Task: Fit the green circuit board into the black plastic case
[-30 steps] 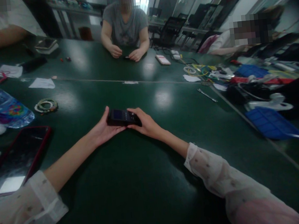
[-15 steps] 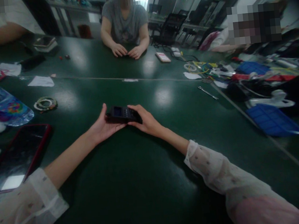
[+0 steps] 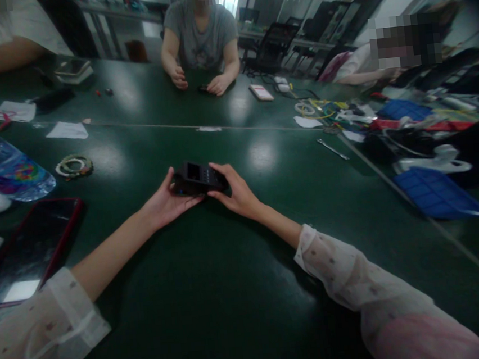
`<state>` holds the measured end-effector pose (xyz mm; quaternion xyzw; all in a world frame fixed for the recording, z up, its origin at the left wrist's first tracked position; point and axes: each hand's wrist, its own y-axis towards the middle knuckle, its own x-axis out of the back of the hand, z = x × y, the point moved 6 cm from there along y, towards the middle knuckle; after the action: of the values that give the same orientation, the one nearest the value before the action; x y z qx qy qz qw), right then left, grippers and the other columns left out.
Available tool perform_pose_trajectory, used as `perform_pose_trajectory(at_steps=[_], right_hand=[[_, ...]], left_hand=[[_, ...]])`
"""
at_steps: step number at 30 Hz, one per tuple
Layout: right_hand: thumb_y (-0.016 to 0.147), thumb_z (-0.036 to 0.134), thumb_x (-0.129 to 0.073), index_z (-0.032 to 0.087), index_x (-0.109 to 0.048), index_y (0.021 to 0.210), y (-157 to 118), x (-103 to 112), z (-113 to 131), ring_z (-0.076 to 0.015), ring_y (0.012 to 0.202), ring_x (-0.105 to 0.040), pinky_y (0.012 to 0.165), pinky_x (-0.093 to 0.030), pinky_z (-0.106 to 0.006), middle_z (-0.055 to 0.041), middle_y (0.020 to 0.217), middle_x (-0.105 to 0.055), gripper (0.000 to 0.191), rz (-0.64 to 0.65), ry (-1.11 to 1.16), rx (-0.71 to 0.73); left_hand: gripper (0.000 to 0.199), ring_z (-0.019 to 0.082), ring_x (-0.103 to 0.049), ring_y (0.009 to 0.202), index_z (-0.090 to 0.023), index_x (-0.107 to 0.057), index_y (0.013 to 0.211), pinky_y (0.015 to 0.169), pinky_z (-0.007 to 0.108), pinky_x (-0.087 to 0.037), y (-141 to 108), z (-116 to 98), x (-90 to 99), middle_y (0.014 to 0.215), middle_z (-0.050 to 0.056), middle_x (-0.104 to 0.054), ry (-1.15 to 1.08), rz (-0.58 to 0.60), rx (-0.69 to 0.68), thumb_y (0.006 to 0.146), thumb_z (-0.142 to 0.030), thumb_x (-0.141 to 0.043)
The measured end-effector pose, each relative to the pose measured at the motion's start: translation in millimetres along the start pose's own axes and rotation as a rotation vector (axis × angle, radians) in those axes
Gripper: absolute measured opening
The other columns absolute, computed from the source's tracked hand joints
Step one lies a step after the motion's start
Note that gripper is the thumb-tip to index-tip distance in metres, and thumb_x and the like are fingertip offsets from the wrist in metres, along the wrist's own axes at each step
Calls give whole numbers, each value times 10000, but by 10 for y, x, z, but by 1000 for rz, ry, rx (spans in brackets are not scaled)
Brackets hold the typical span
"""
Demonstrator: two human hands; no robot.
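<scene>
Device (image 3: 206, 176) runs crosswise, screened end pointing left.

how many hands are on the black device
2: the left hand at the left end of the black device, the right hand gripping its right end; both partly hidden.

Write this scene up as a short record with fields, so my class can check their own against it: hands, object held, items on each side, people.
Object held: black handheld device with small screen and buttons
Left hand: palm up at device's left end, exact grip unclear
Right hand: gripping device's right end, thumb on near side
Left side: red-cased smartphone, plastic bottle, bracelets
Right side: wrench, blue plastic tray
Surface: dark green tabletop
Opposite: seated person in grey T-shirt
Unreadable: screen contents
</scene>
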<state>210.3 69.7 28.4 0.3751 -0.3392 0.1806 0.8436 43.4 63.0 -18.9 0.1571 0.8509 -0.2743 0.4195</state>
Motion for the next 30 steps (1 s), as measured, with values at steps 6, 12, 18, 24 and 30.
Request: perform_pose_trajectory(at_steps=[6,12,18,24,30], right_hand=[[934,481,-541,274,-285,1480,-22,95,-25,-289,1176,-536,1001,-480,-515,-125,1316,-521,637,-140,-12,-30],[933,475,-542,277,-307,1469,-65,225,-121,-296,1292,-481,1075,-428,-523,-122,1389,-491,617,-382,-60,-137],[937,447,-537,247,-344,1436,-61,248,-263,-288,1251,-508,1065,-433,-527,-134,1346,-502,571,-427,-106,-258],[920,374,-563,230,-388,1394,-59,217,-409,-290,1184,-537,1031,-457,-535,-136,1270,-519,525,-392,-143,-372],[894,282,-585,198,-400,1390,-76,152,-505,-291,1157,-555,1024,-473,-521,-149,1232,-523,536,-333,-165,-417]], left_hand=[[655,265,-572,1264,-240,-197,1557,1091,391,-437,24,7,4,1466,151,-491,3,61,16,994,-519,-383],[702,303,-554,1281,-161,-202,1552,1093,404,-427,41,9,52,1417,195,-522,0,27,29,984,-514,-415],[687,322,-562,1270,-156,-217,1546,1069,416,-451,18,4,40,1380,199,-541,-24,4,36,985,-502,-413],[636,321,-542,1293,-183,-256,1535,1061,423,-470,-12,12,-5,1434,191,-498,-60,18,55,990,-468,-418],[608,334,-557,1273,-151,-268,1531,1046,434,-483,-25,13,2,1411,208,-512,-54,-43,31,999,-409,-410]])
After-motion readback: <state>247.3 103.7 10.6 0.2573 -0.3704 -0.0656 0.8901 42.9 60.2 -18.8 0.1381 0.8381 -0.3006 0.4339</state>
